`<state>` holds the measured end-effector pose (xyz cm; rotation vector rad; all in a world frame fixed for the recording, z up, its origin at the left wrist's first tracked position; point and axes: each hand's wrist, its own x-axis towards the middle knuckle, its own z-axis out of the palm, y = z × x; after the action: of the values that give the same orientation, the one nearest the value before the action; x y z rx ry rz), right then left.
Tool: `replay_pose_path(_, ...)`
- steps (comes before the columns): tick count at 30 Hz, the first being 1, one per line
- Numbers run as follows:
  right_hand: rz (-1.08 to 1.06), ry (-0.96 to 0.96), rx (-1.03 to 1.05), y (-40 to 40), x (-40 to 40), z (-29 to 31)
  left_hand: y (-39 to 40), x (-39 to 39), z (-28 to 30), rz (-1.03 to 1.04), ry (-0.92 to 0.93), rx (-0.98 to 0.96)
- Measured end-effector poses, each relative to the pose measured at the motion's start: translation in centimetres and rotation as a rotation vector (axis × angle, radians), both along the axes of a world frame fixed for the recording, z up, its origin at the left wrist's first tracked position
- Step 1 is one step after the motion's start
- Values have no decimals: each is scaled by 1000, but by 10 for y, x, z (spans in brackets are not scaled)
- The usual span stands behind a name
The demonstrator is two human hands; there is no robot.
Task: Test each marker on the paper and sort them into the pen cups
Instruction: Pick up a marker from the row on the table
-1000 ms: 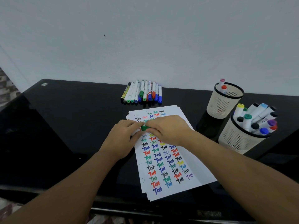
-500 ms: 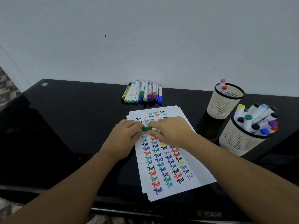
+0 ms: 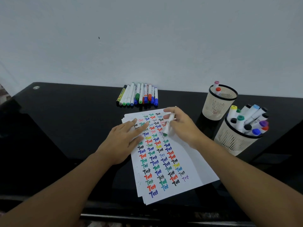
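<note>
A: Status, near to far?

B: Paper [image 3: 188, 163] lies nearest on the desk [image 3: 65, 128], a thin stack, mostly filled with "Test" marks. My left hand [image 3: 122, 141] is flat on its left edge, fingers straight, pinning it. Where the cap is, I can't tell.

A: Right?

B: Right hand [image 3: 182, 126] is clamped round a marker [image 3: 168, 124], fingers curled on the white barrel, green tip down, at or just above the sheet beside the fourth column. Can't tell if it touches.

A: Handling?

B: My guess: light, stiff plastic, smooth barrel, a bit slippery. Best held mid-barrel, near the tip for control. Paper is thin and would slide on the glossy desk, hence the flat palm.

A: Behind that?

B: Full cup [image 3: 237, 138] to the right, crowded with markers. Far cup [image 3: 219, 102] behind it, two markers showing. A row of markers [image 3: 139, 95] lies at the back edge by the wall, untested I'd judge.
</note>
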<state>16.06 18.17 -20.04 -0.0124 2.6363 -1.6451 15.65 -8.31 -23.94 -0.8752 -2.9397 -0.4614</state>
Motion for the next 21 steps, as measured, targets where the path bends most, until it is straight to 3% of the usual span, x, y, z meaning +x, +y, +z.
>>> replay_pose_path(4,-42,64,36,3,3,-15,-1,-5,-2,-5,-28,-78)
replay_pose_path(8,-127,147,-97,-4,11,-15,0,-5,-1,2,-52,-62)
replay_pose_path(14,-211,128,10,-1,19,-14,1,-4,2,21,-69,-72)
replay_pose_path(21,-245,84,-30,3,22,-26,1,-5,1,30,-78,-64)
